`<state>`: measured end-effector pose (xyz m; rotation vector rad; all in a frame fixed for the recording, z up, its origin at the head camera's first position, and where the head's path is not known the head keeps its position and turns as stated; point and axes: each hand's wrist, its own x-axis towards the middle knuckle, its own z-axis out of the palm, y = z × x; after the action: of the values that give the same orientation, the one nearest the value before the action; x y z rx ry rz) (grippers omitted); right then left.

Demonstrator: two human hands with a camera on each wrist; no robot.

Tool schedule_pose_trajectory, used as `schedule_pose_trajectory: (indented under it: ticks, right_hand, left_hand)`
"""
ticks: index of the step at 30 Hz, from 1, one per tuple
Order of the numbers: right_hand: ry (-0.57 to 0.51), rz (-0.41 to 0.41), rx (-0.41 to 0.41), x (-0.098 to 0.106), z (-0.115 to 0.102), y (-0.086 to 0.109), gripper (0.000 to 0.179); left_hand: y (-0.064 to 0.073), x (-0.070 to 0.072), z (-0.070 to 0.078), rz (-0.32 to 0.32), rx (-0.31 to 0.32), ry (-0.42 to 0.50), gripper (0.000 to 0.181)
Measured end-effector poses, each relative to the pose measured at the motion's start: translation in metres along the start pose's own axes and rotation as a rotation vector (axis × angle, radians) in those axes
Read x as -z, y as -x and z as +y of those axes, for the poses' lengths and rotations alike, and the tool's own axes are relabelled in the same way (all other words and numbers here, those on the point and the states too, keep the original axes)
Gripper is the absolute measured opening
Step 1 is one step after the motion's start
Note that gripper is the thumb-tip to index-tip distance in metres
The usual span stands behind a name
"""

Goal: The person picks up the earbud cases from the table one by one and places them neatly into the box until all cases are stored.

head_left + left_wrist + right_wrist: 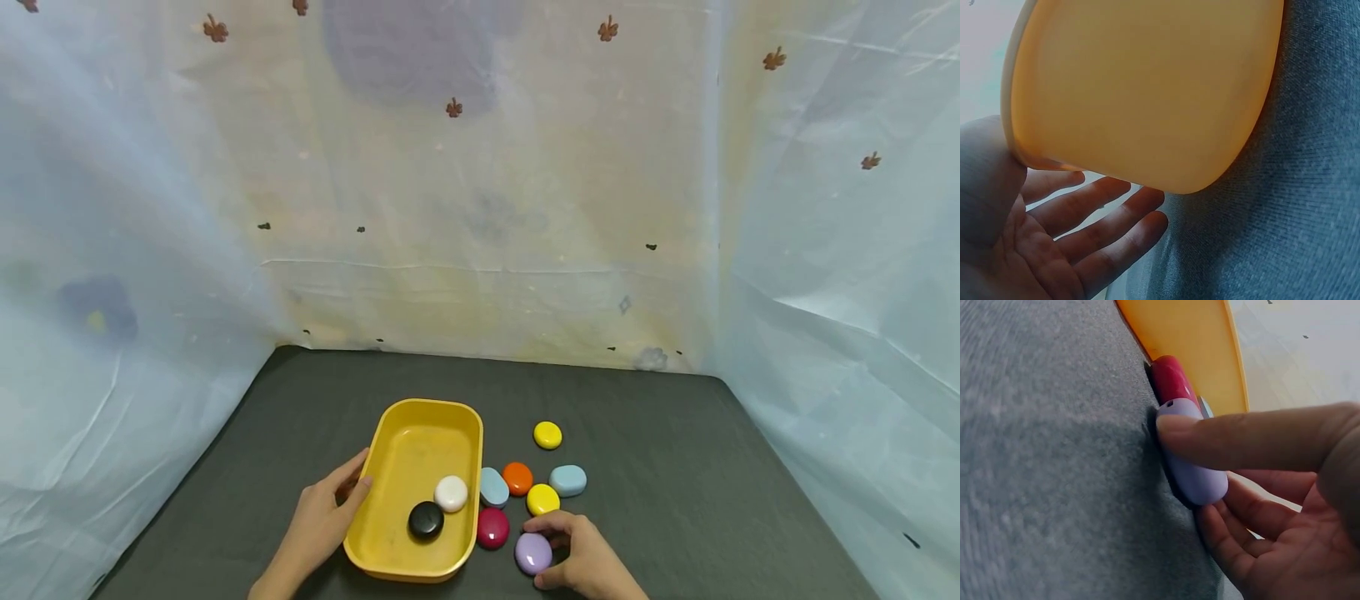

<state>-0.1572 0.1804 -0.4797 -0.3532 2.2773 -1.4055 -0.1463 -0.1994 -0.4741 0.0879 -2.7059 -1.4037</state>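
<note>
A yellow tray (420, 442) with rounded corners stands on the dark cloth. My left hand (322, 508) holds its left side, thumb at the rim and fingers against the outer wall (1147, 94). In the tray lie a black pebble-like disc (426, 521) and a white one (451, 493). To the right of the tray, my right hand (581, 557) pinches a glossy purple disc (533, 554) between thumb and fingers. The right wrist view shows a small dark hole in the purple disc's edge (1191, 465). A crimson disc (492, 529) sits between it and the tray.
Behind the right hand lie an orange disc (517, 479), a yellow disc (543, 500), and two light blue ovals, one by the tray (494, 487) and one farther right (567, 481). Another yellow disc (547, 435) lies farther back. Pale patterned sheeting (487, 292) encloses the table.
</note>
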Motion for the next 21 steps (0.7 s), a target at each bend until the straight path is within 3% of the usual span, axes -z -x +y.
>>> schedule_pose_trajectory:
  ticks: [7, 21]
  right_hand:
    - [0.012, 0.015, 0.008, -0.0013, 0.0005, -0.0002, 0.051]
    - [0.038, 0.049, 0.113, -0.0003, 0.0002, 0.0029, 0.05]
  left_hand:
    - [0.0001, -0.0007, 0.0006, 0.002, 0.01, 0.006, 0.051]
    - [0.0017, 0.0009, 0.0009, -0.004, -0.025, 0.033, 0.05]
